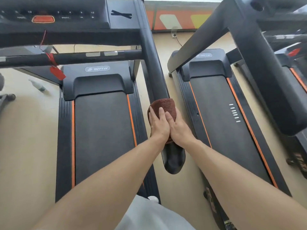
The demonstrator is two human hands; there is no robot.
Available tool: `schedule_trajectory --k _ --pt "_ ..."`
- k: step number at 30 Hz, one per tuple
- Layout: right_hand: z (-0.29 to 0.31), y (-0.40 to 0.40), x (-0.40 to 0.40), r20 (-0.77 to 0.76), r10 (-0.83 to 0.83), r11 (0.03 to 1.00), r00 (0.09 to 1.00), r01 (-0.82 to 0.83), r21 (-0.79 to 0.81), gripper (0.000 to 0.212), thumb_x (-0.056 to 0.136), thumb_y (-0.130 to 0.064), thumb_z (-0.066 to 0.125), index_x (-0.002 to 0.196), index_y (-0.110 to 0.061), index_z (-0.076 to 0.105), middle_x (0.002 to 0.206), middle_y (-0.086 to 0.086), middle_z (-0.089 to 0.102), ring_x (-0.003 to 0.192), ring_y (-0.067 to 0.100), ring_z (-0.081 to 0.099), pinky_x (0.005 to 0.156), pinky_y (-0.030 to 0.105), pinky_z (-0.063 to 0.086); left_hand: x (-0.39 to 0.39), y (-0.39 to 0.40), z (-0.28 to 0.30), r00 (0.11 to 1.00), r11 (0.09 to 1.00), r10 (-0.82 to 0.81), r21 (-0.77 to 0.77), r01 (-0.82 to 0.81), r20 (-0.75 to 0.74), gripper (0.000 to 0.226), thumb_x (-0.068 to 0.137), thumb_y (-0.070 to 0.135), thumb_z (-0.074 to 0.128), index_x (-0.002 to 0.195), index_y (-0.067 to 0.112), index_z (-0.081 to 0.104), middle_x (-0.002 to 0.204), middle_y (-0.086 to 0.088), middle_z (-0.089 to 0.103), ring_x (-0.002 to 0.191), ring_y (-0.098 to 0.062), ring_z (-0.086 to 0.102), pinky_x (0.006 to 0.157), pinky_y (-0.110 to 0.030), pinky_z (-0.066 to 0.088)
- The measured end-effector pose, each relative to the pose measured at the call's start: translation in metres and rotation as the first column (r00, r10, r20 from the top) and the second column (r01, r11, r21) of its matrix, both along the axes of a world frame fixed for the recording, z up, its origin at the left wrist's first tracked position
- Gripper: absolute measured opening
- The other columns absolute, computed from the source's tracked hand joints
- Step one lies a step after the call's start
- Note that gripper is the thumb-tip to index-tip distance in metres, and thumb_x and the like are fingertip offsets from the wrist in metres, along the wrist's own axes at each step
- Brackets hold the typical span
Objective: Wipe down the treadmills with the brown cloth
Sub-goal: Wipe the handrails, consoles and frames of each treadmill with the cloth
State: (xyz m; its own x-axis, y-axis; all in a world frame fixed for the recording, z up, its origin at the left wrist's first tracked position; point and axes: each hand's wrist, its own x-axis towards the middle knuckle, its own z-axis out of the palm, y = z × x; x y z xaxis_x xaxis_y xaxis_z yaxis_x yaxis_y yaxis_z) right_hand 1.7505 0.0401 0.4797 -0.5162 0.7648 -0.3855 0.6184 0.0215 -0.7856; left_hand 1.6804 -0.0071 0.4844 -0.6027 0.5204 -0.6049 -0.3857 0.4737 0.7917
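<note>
Near edge: pale trousers (149, 216) at the bottom, both forearms reaching forward. Left hand (159, 123) and right hand (178, 130) lie side by side, touching, fingers mostly flat and slightly curled, pressing the brown cloth (165, 105). The cloth is wrapped over the black handrail (154, 63) of the left treadmill (101, 130), a little above the rail's rounded end. Neither hand is closed into a fist; palms bear on the cloth. Right of the rail stands a second treadmill (221, 113) with orange stripes along its belt. Further off: a red tag (57, 73) hanging from the crossbar, then the console with an orange button (43, 19).
</note>
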Motion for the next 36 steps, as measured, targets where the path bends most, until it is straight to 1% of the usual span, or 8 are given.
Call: schedule_trajectory --k 7,14,20,23,26,30,33,36 --pt "-0.002 0.035 -0.046 0.053 0.033 0.994 0.998 -0.038 0.103 0.079 0.097 -0.069 0.034 0.162 -0.033 0.009 0.159 0.0 0.04 0.143 0.02 0.042 0.117 0.047 0.035 -0.044 0.036 -0.016 1.0 0.998 0.025 0.052 -0.025 0.01 0.061 0.104 0.064 0.018 0.161 0.046 0.008 0.169 0.003 0.022 0.151 -0.031 0.031 0.122 -0.054 0.03" --pt "0.006 0.081 -0.109 0.069 0.039 0.982 0.997 -0.051 0.18 0.063 0.108 -0.048 0.037 0.163 -0.036 0.008 0.154 0.0 0.04 0.136 0.019 0.046 0.108 0.03 0.034 -0.104 0.085 -0.02 0.998 0.994 0.043 0.1 -0.047 0.04 0.065 0.097 0.073 0.018 0.158 0.05 0.013 0.167 -0.001 0.028 0.15 -0.031 0.034 0.12 -0.057 0.032" --pt "0.013 0.131 -0.169 0.101 0.174 0.94 0.98 -0.195 0.28 0.058 0.11 -0.031 0.038 0.163 -0.035 0.014 0.171 -0.008 0.005 0.155 0.012 0.016 0.125 0.036 0.018 -0.163 0.129 -0.03 0.968 0.989 0.071 0.107 -0.099 0.241 0.085 0.07 0.089 0.024 0.149 0.057 0.025 0.156 0.0 0.044 0.141 -0.031 0.046 0.113 -0.056 0.041" --pt "0.015 0.159 -0.206 0.253 0.309 0.799 0.917 -0.394 0.455 0.055 0.108 -0.022 0.04 0.161 -0.026 0.027 0.172 -0.001 0.002 0.157 0.017 0.001 0.128 0.039 0.004 -0.193 0.135 -0.016 0.898 0.989 0.075 0.084 -0.123 0.434 0.065 0.091 0.076 0.034 0.142 0.039 0.049 0.134 -0.006 0.065 0.12 -0.027 0.064 0.103 -0.047 0.052" --pt "0.013 0.184 -0.237 0.446 0.342 0.678 0.827 -0.546 0.492 0.055 0.107 -0.027 0.042 0.16 -0.031 0.029 0.172 -0.002 -0.001 0.157 0.029 -0.009 0.128 0.049 0.001 -0.218 0.128 -0.003 0.899 0.996 -0.02 0.089 -0.022 0.438 0.046 0.105 0.061 0.032 0.122 0.029 0.062 0.103 -0.003 0.074 0.088 -0.017 0.069 0.07 -0.029 0.056" --pt "0.012 0.182 -0.251 0.37 0.22 0.775 0.903 -0.392 0.496 0.054 0.108 -0.032 0.041 0.159 -0.039 0.028 0.171 -0.013 0.0 0.158 0.021 -0.004 0.124 0.044 0.019 -0.229 0.108 -0.009 0.966 0.984 -0.179 0.012 0.18 0.187 0.052 0.104 0.061 0.035 0.134 0.025 0.059 0.121 0.001 0.068 0.099 -0.014 0.063 0.069 -0.023 0.045" --pt "0.015 0.169 -0.246 0.288 0.061 0.858 0.956 -0.198 0.475 0.052 0.108 -0.04 0.038 0.158 -0.045 0.026 0.17 -0.015 0.008 0.155 0.019 0.019 0.118 0.043 0.03 -0.234 0.092 -0.013 0.97 0.979 -0.2 -0.004 0.202 0.14 0.061 0.098 0.062 0.052 0.143 0.021 0.051 0.133 0.002 0.061 0.109 -0.014 0.059 0.067 -0.02 0.039" --pt "0.018 0.152 -0.225 0.228 -0.072 0.925 0.971 -0.02 0.38 0.052 0.107 -0.046 0.038 0.157 -0.045 0.027 0.165 -0.007 0.031 0.143 0.027 0.043 0.114 0.045 0.036 -0.234 0.074 -0.009 0.959 0.959 -0.277 0.074 0.272 0.065 0.054 0.094 0.056 0.064 0.136 0.023 0.055 0.126 0.007 0.062 0.094 0.001 0.058 0.061 -0.007 0.041"
